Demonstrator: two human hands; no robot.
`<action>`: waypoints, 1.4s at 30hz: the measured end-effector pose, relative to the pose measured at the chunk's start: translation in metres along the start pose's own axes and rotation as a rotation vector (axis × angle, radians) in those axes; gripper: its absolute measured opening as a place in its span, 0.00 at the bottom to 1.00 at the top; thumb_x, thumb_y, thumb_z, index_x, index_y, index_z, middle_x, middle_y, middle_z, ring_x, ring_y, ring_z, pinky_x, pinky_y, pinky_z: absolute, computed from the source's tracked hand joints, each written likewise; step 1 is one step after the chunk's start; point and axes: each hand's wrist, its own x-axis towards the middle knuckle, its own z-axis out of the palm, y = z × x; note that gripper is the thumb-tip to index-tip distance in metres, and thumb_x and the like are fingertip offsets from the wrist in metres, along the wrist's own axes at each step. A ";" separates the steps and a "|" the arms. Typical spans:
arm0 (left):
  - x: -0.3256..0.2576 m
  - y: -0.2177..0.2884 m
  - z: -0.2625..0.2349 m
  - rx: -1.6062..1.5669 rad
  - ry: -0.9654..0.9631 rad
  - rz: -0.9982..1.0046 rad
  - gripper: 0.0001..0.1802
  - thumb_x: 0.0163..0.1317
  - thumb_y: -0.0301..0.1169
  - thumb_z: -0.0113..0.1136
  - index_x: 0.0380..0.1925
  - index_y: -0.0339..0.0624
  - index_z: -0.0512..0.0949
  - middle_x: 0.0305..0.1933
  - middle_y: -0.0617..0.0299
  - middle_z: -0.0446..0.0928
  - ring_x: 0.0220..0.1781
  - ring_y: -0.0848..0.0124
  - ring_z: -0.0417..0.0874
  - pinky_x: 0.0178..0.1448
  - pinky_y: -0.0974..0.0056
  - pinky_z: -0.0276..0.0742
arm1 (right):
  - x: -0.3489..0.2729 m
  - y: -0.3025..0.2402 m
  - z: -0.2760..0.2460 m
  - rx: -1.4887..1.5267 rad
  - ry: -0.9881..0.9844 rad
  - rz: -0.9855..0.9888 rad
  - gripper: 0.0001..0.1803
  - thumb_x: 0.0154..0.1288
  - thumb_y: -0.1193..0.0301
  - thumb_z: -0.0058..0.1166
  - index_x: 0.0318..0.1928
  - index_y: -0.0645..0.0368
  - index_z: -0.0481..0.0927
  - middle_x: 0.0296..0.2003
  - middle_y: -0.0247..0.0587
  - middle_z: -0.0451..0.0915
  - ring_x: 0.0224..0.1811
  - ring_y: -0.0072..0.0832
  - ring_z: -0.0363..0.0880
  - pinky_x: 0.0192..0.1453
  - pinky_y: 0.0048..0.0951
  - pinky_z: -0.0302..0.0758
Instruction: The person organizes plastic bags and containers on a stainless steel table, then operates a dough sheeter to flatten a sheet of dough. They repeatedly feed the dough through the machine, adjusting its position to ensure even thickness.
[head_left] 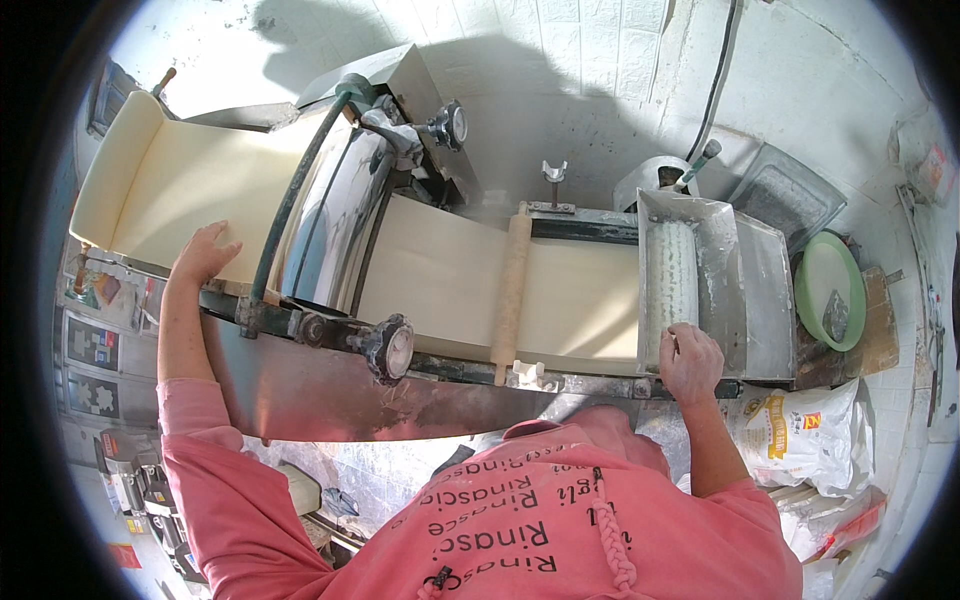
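The left hand (203, 252) lies flat on the dough sheet (190, 190), so the dough under the palm is hidden. Past that hand, the sheet goes under the shiny roller (335, 215) and cannot be seen there. The right hand (690, 362) curls over the tray (715, 290) edge, and its fingertips are hidden. Beside that hand, the sack (810, 430) is partly behind the arm. The dark thing in the green bowl (830, 285) is too small to tell.
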 end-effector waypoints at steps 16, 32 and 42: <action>0.007 -0.009 0.006 -0.006 0.018 0.037 0.36 0.57 0.48 0.61 0.63 0.42 0.68 0.65 0.45 0.68 0.68 0.54 0.66 0.71 0.56 0.61 | 0.001 0.001 0.001 0.017 0.020 -0.026 0.06 0.57 0.67 0.54 0.31 0.55 0.80 0.27 0.42 0.80 0.30 0.40 0.80 0.36 0.41 0.73; 0.012 -0.019 0.012 -0.041 0.156 0.167 0.31 0.60 0.43 0.62 0.61 0.41 0.70 0.63 0.44 0.70 0.66 0.53 0.68 0.70 0.57 0.62 | -0.001 0.001 0.000 0.033 -0.041 -0.022 0.05 0.57 0.68 0.55 0.31 0.56 0.79 0.27 0.43 0.79 0.29 0.41 0.79 0.36 0.40 0.73; -0.215 0.178 0.021 -0.709 0.702 0.728 0.07 0.60 0.30 0.60 0.36 0.40 0.80 0.28 0.62 0.78 0.27 0.68 0.78 0.37 0.66 0.73 | 0.127 -0.026 -0.025 0.667 -0.461 -0.098 0.08 0.63 0.72 0.54 0.33 0.66 0.78 0.24 0.42 0.78 0.27 0.24 0.75 0.32 0.27 0.72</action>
